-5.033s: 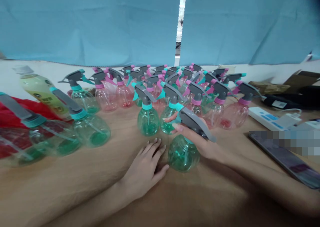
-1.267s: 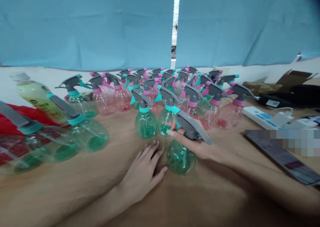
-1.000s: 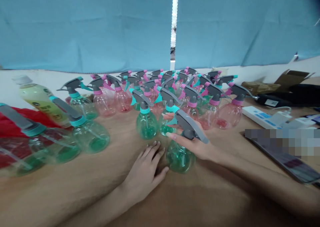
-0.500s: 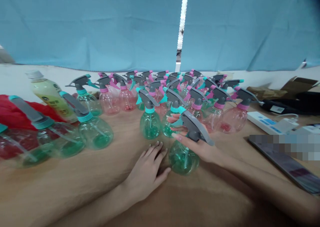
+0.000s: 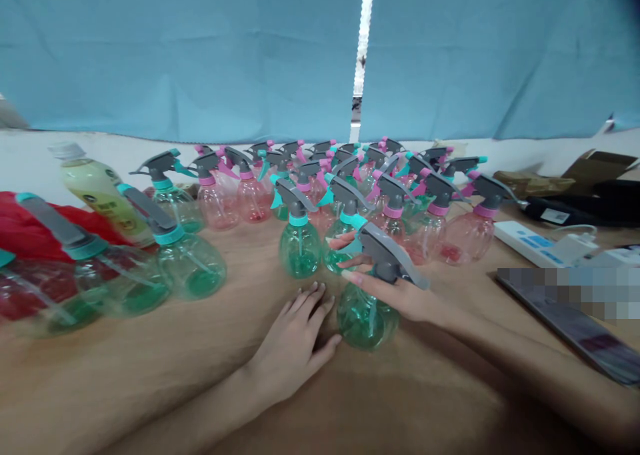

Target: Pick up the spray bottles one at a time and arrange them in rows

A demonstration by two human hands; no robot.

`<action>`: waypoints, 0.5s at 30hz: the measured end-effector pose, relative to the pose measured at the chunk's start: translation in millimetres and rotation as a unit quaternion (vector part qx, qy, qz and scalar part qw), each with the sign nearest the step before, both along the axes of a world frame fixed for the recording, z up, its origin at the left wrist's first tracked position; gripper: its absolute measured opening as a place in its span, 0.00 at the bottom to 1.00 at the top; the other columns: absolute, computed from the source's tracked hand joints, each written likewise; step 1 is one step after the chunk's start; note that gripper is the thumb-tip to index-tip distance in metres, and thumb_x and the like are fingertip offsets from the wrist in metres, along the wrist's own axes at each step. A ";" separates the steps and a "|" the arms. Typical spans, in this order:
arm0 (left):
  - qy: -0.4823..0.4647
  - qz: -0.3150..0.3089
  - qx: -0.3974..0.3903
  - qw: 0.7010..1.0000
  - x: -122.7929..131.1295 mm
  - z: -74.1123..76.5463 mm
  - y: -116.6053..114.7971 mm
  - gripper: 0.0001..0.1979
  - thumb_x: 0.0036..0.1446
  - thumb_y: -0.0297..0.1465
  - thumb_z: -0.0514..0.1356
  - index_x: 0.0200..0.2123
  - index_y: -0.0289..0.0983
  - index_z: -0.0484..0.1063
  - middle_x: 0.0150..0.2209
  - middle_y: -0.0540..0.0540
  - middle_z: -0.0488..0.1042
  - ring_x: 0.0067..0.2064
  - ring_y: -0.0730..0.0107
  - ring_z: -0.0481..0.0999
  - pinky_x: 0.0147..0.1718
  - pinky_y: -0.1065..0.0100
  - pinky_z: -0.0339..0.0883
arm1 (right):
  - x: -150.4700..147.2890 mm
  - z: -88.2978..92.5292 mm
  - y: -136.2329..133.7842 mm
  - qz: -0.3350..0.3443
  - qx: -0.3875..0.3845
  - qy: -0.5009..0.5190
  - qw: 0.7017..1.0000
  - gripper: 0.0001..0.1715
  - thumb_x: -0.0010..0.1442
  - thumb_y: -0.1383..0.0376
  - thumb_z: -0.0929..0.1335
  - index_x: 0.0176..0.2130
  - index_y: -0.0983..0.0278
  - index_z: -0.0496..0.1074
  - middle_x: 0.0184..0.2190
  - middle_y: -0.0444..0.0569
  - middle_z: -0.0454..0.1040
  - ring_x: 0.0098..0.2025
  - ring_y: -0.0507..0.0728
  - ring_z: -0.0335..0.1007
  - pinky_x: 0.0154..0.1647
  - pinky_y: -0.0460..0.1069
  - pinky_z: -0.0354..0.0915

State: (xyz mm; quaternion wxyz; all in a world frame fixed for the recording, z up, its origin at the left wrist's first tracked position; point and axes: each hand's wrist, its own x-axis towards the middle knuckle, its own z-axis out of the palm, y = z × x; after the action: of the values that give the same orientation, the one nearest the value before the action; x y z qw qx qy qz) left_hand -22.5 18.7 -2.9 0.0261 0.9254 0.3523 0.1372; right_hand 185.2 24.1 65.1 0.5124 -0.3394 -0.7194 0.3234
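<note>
My right hand [image 5: 385,285] is wrapped around the neck of a green spray bottle [image 5: 367,318], just below its grey and turquoise trigger head. Its fingers reach toward the trigger on the left side. The bottle's base rests on the table. My left hand [image 5: 297,338] lies palm down on the wood with fingers spread, holding nothing, a little left of that bottle. Just behind the hands stand two more green spray bottles, one at the left [image 5: 300,248] and one partly hidden by my right fingers [image 5: 340,258].
Several pink and green spray bottles [image 5: 255,198] crowd the back of the table [image 5: 250,268]. More green ones [image 5: 193,268] stand at left, near a yellowish bottle [image 5: 107,191] and red cloth [image 5: 45,221]. On the right lie a power strip [image 5: 530,243] and a dark phone-like slab [image 5: 565,328].
The trigger head under my right hand has shifted slightly left, and the fingertips with it. My left hand has stayed in place.
</note>
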 end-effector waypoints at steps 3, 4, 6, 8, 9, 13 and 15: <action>0.002 0.000 0.000 1.000 0.5 1.7 -0.1 0.23 0.64 0.39 0.55 0.58 0.32 0.63 0.62 0.34 0.61 0.63 0.49 0.60 0.57 0.48 0.59 | 0.3 0.0 0.2 0.004 -0.020 0.003 1.000 0.18 0.55 0.64 0.70 0.47 0.57 0.69 0.49 0.47 0.73 0.46 0.56 0.74 0.46 0.53 0.74; 0.005 -0.001 0.000 1.000 0.8 2.3 -0.2 0.23 0.64 0.39 0.55 0.58 0.32 0.63 0.62 0.34 0.62 0.63 0.49 0.60 0.57 0.48 0.59 | 0.4 -0.3 0.3 0.006 -0.027 0.004 1.000 0.19 0.55 0.64 0.70 0.48 0.58 0.68 0.49 0.47 0.73 0.46 0.56 0.74 0.46 0.52 0.74; 0.014 -0.002 -0.003 1.000 1.3 3.6 -0.5 0.24 0.64 0.38 0.55 0.58 0.31 0.63 0.62 0.33 0.62 0.63 0.49 0.60 0.57 0.48 0.58 | 0.8 -1.2 0.3 0.011 -0.030 0.004 0.999 0.19 0.56 0.65 0.70 0.48 0.58 0.68 0.50 0.48 0.73 0.46 0.55 0.73 0.46 0.51 0.73; 0.023 -0.001 -0.006 1.000 1.6 4.5 -0.9 0.24 0.64 0.38 0.56 0.58 0.30 0.63 0.62 0.33 0.61 0.63 0.49 0.59 0.58 0.48 0.57 | 1.2 -1.9 0.2 0.013 -0.024 0.003 1.000 0.19 0.56 0.65 0.70 0.48 0.58 0.68 0.50 0.47 0.73 0.46 0.55 0.73 0.46 0.51 0.73; 0.026 0.001 -0.006 1.000 1.7 4.7 -1.1 0.25 0.64 0.38 0.56 0.59 0.30 0.63 0.62 0.32 0.61 0.63 0.49 0.59 0.58 0.48 0.57 | 1.3 -1.9 0.1 0.012 -0.022 0.001 1.000 0.19 0.56 0.65 0.70 0.48 0.58 0.68 0.50 0.47 0.73 0.46 0.55 0.73 0.46 0.51 0.73; 0.030 0.004 -0.008 1.000 1.5 4.2 -1.0 0.24 0.64 0.39 0.55 0.59 0.31 0.63 0.63 0.33 0.60 0.63 0.49 0.59 0.58 0.48 0.58 | 0.2 1.3 -0.5 0.014 -0.017 0.002 1.000 0.17 0.55 0.64 0.70 0.46 0.57 0.68 0.49 0.48 0.73 0.44 0.56 0.74 0.44 0.52 0.74; 0.026 0.005 -0.009 1.000 1.1 3.9 -0.7 0.24 0.64 0.39 0.55 0.58 0.32 0.63 0.63 0.33 0.60 0.63 0.49 0.60 0.57 0.48 0.58 | -1.3 4.1 -0.8 0.015 -0.023 0.008 1.000 0.17 0.54 0.65 0.70 0.45 0.58 0.68 0.48 0.48 0.72 0.43 0.55 0.73 0.43 0.52 0.74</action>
State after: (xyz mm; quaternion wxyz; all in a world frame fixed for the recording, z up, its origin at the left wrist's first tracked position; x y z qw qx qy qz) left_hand -21.3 18.0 1.0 0.0242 0.9265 0.3590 0.1098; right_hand 183.9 23.3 69.2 0.5058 -0.3378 -0.7125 0.3499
